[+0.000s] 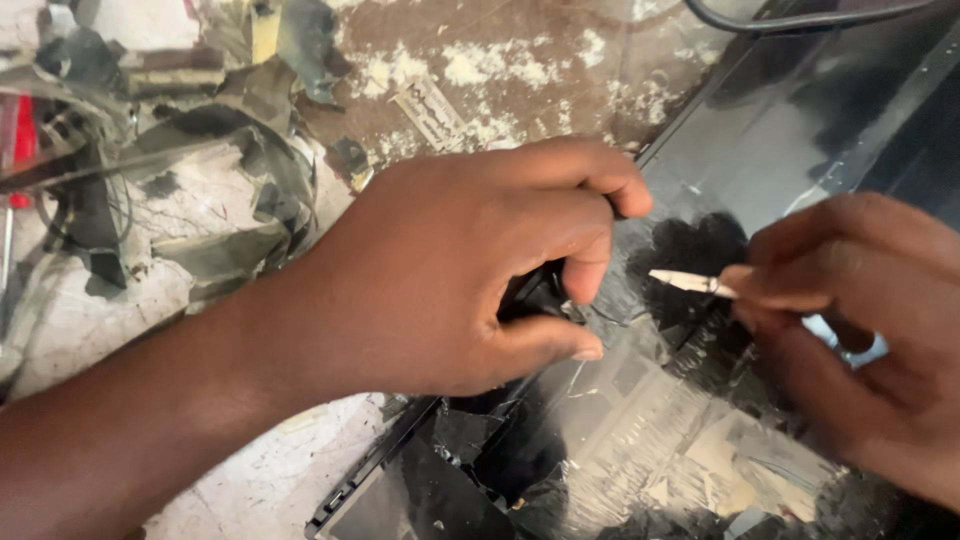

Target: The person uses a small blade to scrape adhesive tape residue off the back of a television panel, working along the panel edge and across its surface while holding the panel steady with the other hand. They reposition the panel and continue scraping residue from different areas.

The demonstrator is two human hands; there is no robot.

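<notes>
Our left hand (470, 270) curls closed, pinching a black scrap (535, 295) on the cracked screen panel (640, 440); our right hand (860, 330) grips a thin blade (690, 282) between fingertips.

A worn bench (520, 70) fills the upper part of the view, its brown surface patched with white flaking. A flat razor blade (432, 112) lies on it near the top centre. To the left, a heap of torn dark film scraps (215, 190) spreads across the bench, some pieces curled. A red object (22, 140) shows at the far left edge, partly hidden. A black cable (790, 20) runs along the top right corner.
</notes>
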